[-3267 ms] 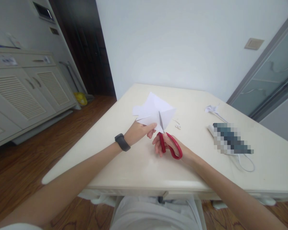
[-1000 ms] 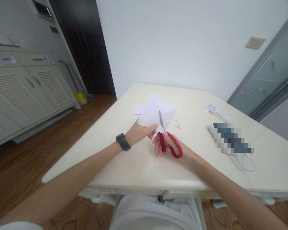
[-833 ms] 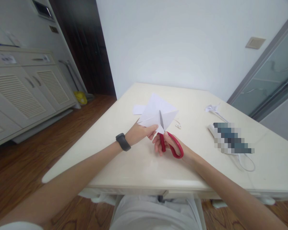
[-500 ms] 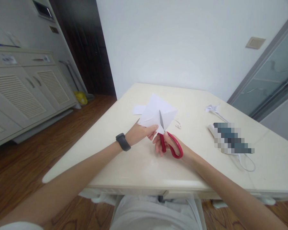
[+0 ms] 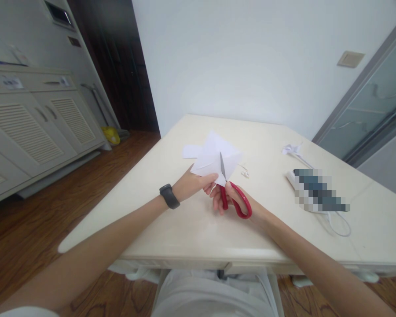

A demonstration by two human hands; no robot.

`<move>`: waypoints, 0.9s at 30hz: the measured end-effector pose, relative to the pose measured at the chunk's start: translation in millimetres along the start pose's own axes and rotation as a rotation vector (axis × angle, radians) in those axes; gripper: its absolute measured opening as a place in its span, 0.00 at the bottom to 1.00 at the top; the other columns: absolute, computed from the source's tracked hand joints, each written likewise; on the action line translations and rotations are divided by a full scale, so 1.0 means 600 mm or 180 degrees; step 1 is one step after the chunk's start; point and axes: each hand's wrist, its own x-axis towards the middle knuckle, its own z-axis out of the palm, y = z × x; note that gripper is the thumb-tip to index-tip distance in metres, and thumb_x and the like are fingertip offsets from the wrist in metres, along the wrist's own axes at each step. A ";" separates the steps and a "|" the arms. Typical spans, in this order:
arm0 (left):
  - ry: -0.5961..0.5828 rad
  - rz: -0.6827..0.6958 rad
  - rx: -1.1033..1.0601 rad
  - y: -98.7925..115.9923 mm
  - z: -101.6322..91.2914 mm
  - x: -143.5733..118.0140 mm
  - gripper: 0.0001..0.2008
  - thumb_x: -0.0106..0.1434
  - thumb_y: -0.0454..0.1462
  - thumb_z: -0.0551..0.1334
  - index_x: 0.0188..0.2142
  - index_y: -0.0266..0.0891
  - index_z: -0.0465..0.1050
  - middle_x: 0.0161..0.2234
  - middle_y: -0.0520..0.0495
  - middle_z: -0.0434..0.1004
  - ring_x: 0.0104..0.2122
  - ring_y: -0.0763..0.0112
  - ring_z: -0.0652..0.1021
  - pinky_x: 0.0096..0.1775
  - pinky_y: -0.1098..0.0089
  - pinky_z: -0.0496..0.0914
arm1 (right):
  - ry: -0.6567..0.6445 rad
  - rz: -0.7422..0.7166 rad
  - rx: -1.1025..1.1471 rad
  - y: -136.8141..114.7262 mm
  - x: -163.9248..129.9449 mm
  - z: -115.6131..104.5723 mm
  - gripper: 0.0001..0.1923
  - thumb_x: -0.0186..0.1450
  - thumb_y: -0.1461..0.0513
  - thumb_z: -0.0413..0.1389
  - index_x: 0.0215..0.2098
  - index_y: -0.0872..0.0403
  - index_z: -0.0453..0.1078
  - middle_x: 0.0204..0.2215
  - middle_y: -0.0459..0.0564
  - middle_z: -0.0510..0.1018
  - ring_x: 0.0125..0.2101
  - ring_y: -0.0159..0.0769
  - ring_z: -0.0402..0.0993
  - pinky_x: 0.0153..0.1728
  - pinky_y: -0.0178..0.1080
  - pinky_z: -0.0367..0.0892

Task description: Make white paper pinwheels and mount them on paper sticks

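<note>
Pinched in my left hand (image 5: 198,181) is a sheet of white paper (image 5: 214,149), creased and held with one corner pointing away from me. Its thumb lies on top near the paper's close edge. My right hand (image 5: 229,198) has its fingers through the red handles of a pair of scissors (image 5: 242,207). The upper grey blade lies over the paper, and the lower blade is hidden beneath it. The handles stand apart, so the scissors are partly spread. A smaller white paper piece (image 5: 190,152) rests on the table just behind the sheet's left side.
Thin white scraps (image 5: 245,173) lie right of the sheet on the cream table (image 5: 145,220). Farther right are a crumpled white paper shape (image 5: 292,149) on a long stem, and a blurred-out device (image 5: 320,191) with a white cord (image 5: 345,233). A white wall stands behind the table.
The paper has tilted and shifted slightly, its right corner drawing in, and a thin pale strip now shows below it by my left fingers. Both hands stay nearly in place.
</note>
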 end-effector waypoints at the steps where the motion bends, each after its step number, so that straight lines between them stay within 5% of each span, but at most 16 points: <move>1: 0.0006 -0.0011 -0.0020 0.000 0.000 0.000 0.17 0.60 0.38 0.52 0.16 0.38 0.61 0.15 0.55 0.64 0.18 0.77 0.67 0.26 0.75 0.65 | 0.0001 -0.0027 0.0015 -0.002 0.000 0.001 0.31 0.62 0.41 0.37 0.36 0.56 0.68 0.24 0.50 0.74 0.25 0.31 0.69 0.26 0.34 0.60; 27: 0.0193 0.0189 0.0065 0.002 -0.002 0.000 0.18 0.63 0.41 0.51 0.18 0.37 0.61 0.16 0.54 0.64 0.19 0.76 0.68 0.29 0.73 0.65 | -0.0024 0.0090 -0.0180 -0.033 -0.004 0.004 0.29 0.62 0.42 0.41 0.35 0.57 0.67 0.24 0.50 0.73 0.22 0.30 0.68 0.24 0.34 0.61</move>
